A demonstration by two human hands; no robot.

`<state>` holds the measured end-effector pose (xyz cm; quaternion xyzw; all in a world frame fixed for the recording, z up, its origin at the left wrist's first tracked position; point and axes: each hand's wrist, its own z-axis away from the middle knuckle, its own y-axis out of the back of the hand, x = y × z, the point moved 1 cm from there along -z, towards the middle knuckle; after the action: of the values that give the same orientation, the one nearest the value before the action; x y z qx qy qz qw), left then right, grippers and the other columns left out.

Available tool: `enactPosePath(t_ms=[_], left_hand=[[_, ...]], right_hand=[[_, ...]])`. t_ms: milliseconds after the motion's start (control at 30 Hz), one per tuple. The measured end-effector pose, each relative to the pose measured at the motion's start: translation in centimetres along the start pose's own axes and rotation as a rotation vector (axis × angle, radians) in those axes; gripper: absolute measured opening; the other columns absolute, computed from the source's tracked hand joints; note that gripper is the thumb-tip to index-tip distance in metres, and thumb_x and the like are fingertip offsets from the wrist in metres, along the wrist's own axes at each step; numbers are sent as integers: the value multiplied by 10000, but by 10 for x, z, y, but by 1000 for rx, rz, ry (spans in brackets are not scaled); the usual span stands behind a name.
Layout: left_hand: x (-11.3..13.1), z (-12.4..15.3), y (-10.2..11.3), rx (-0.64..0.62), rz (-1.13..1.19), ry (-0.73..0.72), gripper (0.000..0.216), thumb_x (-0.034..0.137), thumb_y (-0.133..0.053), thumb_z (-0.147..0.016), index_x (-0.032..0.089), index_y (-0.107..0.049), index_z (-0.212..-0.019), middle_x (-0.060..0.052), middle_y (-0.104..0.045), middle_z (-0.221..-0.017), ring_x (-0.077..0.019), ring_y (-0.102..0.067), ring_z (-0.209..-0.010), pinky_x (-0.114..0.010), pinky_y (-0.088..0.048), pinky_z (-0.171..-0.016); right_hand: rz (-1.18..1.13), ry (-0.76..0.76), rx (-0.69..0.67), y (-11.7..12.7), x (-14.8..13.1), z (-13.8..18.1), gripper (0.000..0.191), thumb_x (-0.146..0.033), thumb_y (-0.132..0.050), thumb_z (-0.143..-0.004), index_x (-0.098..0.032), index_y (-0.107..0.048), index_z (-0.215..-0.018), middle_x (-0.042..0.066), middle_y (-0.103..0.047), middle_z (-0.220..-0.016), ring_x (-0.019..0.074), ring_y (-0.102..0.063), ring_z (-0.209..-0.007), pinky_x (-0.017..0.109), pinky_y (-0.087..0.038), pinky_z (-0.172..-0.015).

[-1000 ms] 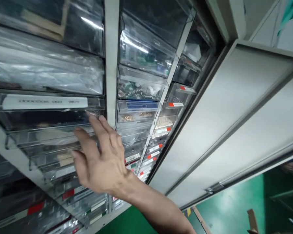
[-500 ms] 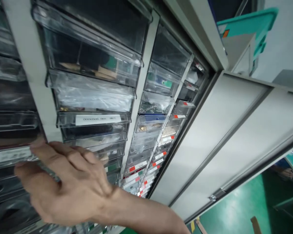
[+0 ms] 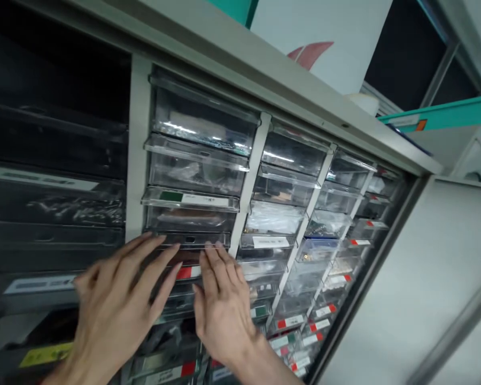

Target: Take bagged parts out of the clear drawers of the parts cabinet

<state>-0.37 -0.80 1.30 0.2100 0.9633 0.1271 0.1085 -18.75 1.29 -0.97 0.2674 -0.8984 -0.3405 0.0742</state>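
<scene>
A grey cabinet (image 3: 136, 133) full of clear plastic drawers fills the view. My left hand (image 3: 116, 310) and my right hand (image 3: 222, 305) are both raised flat against the drawer fronts in the second column, fingers spread. Their fingertips reach the lip of one clear drawer (image 3: 192, 239), just above a drawer with a red label (image 3: 184, 271). Neither hand holds anything. A drawer with a green and white label (image 3: 190, 199) sits one row higher.
The cabinet's grey door (image 3: 436, 289) stands open at the right. More labelled small drawers (image 3: 300, 321) run down the right columns. Dark wider drawers (image 3: 52, 198) fill the left. A teal shelf (image 3: 444, 112) is behind the cabinet top.
The view swung left and up along the cabinet. My right hand slid left across the drawers, and my left hand came into view beside it.
</scene>
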Motion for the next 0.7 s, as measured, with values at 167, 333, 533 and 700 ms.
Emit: enactPosePath(t_ms=[167, 333, 533, 700], left_hand=[[-19, -19, -13, -43, -45, -160, 439, 173, -765, -887, 256, -660, -1305, -63, -738, -1189, -323, -682, -1069, -487, -418, -860], [-37, -21, -14, 19, -3, -351, 490, 102, -763, -868, 197, -638, -1333, -25, -768, -1109, -270, -682, -1049, -439, -456, -865], [-35, -12, -12, 58, 55, -347, 560, 54, -773, -831, 172, -634, -1361, -19, -790, -1108, -263, -706, -1005, -447, -465, -817], [-29, -13, -6, 77, 53, -318, 529, 93, -791, -841, 186, -654, -1343, -35, -786, -1130, -277, -706, -1015, -440, -468, -817]], right_hand=[[13, -12, 21, -6, -11, 0, 592, -196, -482, -1016, -28, -373, -1573, 124, -317, -1687, 279, -229, -1591, 480, -456, -1228], [-43, -53, 64, -3, -15, 2, 569, -176, -509, -1008, -56, -406, -1555, 148, -420, -1634, 267, -310, -1560, 481, -448, -1220], [-6, -55, 284, 22, -11, -5, 407, -134, -554, -974, -177, -599, -1376, 108, -661, -1347, 258, -580, -1263, 443, -515, -968], [184, 39, 297, 32, 9, -46, 489, -134, -484, -1021, -143, -469, -1510, 151, -543, -1507, 290, -500, -1350, 462, -458, -1023]])
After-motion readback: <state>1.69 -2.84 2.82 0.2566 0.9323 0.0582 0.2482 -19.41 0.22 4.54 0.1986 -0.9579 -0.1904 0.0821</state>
